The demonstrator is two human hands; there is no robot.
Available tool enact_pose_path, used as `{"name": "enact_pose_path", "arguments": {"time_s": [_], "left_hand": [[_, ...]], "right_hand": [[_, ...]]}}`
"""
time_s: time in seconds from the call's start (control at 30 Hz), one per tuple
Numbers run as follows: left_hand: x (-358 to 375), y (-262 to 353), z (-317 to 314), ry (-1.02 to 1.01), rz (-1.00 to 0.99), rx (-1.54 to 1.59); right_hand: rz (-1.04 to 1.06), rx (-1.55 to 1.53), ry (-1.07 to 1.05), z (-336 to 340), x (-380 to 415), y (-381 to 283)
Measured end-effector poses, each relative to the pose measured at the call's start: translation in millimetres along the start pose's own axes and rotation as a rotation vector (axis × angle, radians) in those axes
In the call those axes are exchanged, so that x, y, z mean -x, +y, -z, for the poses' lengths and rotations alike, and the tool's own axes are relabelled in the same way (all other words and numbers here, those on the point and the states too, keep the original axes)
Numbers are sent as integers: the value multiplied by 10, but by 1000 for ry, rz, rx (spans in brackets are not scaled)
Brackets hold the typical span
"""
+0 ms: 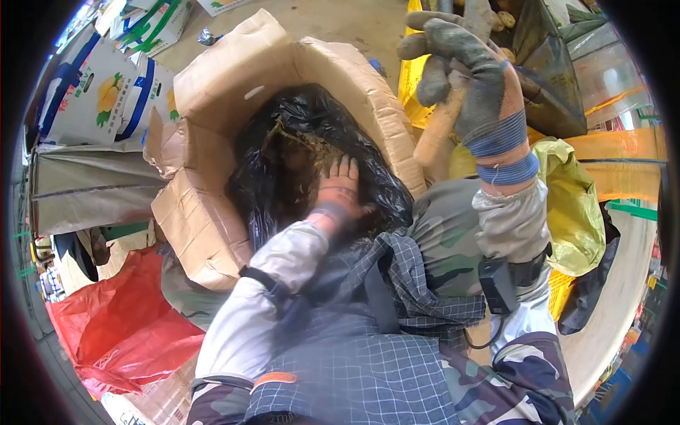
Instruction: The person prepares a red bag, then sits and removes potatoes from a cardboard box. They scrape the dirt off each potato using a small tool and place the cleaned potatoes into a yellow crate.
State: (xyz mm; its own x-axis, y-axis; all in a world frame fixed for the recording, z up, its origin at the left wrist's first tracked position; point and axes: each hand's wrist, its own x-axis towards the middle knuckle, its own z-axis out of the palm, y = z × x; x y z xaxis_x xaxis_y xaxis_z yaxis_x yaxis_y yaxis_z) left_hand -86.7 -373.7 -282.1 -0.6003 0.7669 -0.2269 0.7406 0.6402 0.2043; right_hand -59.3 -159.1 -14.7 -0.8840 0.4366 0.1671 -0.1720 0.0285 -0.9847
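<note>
My left hand (338, 190) reaches into an open cardboard box (205, 219) lined with a black plastic bag (304, 103). Its fingers are spread over brown, straw-like matter (290, 166), whose kind I cannot make out in the shadow. To the right of the box, my right hand (467, 71) is raised in a grey-and-orange work glove with a blue striped cuff. Its fingers are closed around a long tan root vegetable (440, 117), tilted, with its lower end beside the box flap. The glove hides part of it.
White fruit cartons (85, 99) stand at the left, above a red plastic bag (127, 319). At the right lie a yellow-green bag (570, 205) and a yellow crate (414, 78). Behind my right hand, round brown produce (506, 20) sits near a dark bag (556, 92).
</note>
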Motion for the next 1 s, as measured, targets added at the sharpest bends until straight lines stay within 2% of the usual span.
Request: {"name": "enact_pose_path", "arguments": {"time_s": [0.07, 0.17, 0.2, 0.3, 0.33, 0.47, 0.57, 0.6, 0.7, 0.73, 0.83, 0.87, 0.97, 1.0], "left_hand": [[-18, 91, -231, 16, 122, -36], [-199, 26, 52, -232, 181, 134], [-237, -74, 102, -222, 117, 145], [-398, -549, -66, -154, 239, 544], [-471, -678, 6, -211, 254, 597], [-176, -504, 409, -122, 45, 124], [-73, -127, 150, -48, 11, 18], [-116, -109, -167, -66, 32, 54], [-188, 160, -96, -112, 225, 90], [-165, 168, -150, -65, 185, 77], [-88, -88, -301, 102, 94, 335], [7, -75, -361, 264, 39, 278], [295, 102, -13, 136, 98, 363], [395, 105, 20, 239, 69, 359]], "right_hand": [[3, 1, -5, -125, 69, -57], [-13, 39, -41, -193, 153, -16], [-134, 19, -24, -206, 151, -38], [-91, -2, -87, -171, 136, 76], [-128, -35, -76, -190, 159, 57], [-173, -89, -101, -284, 120, -96], [-154, -93, -112, -333, 175, -100], [-135, -93, -113, -346, 169, -106], [-190, -90, -97, -345, 188, -100], [-175, -90, -99, -326, 190, -25], [-189, -120, -100, -330, 157, -22], [-175, -123, -108, -358, 152, -38], [-162, -110, -123, -401, 172, -105], [-172, -98, -130, -406, 179, -119]]}}
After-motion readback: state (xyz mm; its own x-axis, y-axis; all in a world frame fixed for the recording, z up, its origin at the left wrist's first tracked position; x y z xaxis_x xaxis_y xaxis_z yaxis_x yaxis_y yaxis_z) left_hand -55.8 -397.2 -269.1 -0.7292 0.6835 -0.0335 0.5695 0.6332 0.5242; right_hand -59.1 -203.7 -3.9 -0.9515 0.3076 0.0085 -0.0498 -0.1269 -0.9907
